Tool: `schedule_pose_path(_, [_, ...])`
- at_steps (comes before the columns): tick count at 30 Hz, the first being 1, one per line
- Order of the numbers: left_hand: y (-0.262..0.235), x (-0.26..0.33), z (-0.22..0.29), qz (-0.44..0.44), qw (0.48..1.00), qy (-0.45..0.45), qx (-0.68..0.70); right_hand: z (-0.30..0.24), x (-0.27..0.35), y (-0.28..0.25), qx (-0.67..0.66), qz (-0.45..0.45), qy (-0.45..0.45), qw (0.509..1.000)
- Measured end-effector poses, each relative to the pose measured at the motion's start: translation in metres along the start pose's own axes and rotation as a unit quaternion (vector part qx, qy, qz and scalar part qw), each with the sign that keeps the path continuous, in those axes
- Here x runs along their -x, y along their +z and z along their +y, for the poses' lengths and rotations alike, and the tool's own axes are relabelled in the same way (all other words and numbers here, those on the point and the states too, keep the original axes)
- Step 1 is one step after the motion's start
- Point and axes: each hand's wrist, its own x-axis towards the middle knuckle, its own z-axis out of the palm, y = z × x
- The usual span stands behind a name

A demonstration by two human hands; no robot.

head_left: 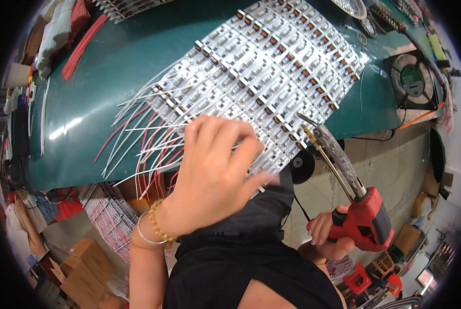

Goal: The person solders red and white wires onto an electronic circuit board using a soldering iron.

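A panel of small silver circuit modules [287, 56] lies across the near edge of the green tabletop, with black and orange parts in rows. Over its near left part is my left hand [215, 159], its fingers curled downward and its thumb smeared by motion. The fingertips are hidden, so what they hold cannot be made out. Loose white and red wires [147, 147] fan out from the panel's left edge beside that hand. My right hand [329, 234] grips a red and black soldering gun [367, 219] by its handle. The gun's hot tip and brass tube reach toward the panel's lower right edge.
Bundles of red wire [83, 49] and white wire [55, 33] lie at the far left. On the right is a square black fan [411, 80] with a cable. Cardboard boxes [86, 268] and stacked panels [107, 216] stand below left. A metal dish [351, 7] is at the back.
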Motion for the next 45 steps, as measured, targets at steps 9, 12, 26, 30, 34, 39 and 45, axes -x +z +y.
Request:
schedule_pose_path(9, [0.000,0.031,-0.004,-0.024,0.996,0.066,-0.055,0.009,-0.015,0.009,-0.066,-0.025,-0.057,0.996])
schedule_pose_path(12, [0.000,0.034,-0.017,-0.019,0.994,0.067,-0.084,0.008,-0.019,0.014,-0.052,-0.021,-0.067,0.996])
schedule_pose_path(26, [-0.207,0.084,-0.275,0.184,0.766,-0.355,-0.504,0.013,-0.021,0.014,-0.032,0.044,-0.042,0.998])
schedule_pose_path(30, [-0.232,0.095,-0.316,0.172,0.783,-0.429,-0.417,0.015,-0.021,0.012,-0.030,0.024,-0.045,0.998])
schedule_pose_path(34, [-0.228,0.086,-0.308,0.202,0.797,-0.400,-0.406,0.015,-0.021,0.015,-0.040,0.035,-0.048,0.997])
schedule_pose_path(39, [-0.227,0.081,-0.283,0.259,0.843,-0.331,-0.337,0.018,-0.020,0.011,-0.047,0.026,-0.044,0.998])
schedule_pose_path(45, [-0.222,0.085,-0.270,0.275,0.858,-0.335,-0.277,0.016,-0.017,0.007,-0.057,0.003,-0.049,0.997])
